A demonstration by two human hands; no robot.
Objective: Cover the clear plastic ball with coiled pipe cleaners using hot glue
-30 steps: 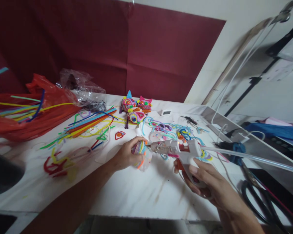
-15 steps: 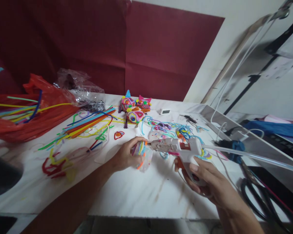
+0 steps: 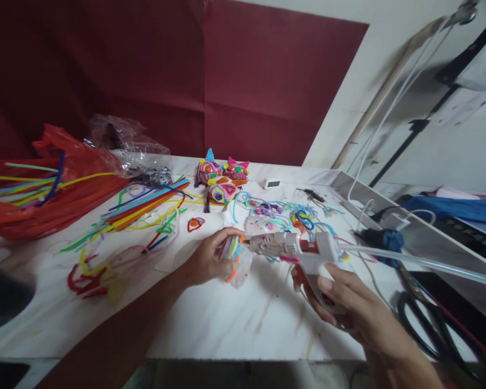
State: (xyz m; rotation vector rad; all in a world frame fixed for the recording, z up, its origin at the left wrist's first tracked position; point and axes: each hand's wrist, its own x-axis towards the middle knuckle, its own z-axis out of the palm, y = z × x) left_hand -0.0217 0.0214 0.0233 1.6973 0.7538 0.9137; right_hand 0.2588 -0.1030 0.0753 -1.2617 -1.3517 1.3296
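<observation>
My left hand (image 3: 208, 258) grips a small piece striped in several colours (image 3: 233, 253), with an orange strip along its right edge and a translucent part below. Wrapped round the handle of a white glue gun (image 3: 308, 251) is my right hand (image 3: 344, 302). The gun's nozzle points left and meets, or nearly meets, the upper right edge of the striped piece; exact contact is too small to tell. A clear glue stick (image 3: 389, 254) runs out of the gun's back to the right.
Three decorated figures (image 3: 222, 181) stand at the back. Coloured pipe cleaners (image 3: 146, 208) lie left, beside a red plastic bag (image 3: 76, 200). Behind the gun are tangled strands (image 3: 303, 219). Black-handled scissors (image 3: 425, 324) and a cable (image 3: 372, 275) lie right; a dark cylinder (image 3: 6, 297) is far left.
The view has shifted slightly. The glue gun and my right hand sit a little lower and further right, while the nozzle stays at the striped piece in my left hand.
</observation>
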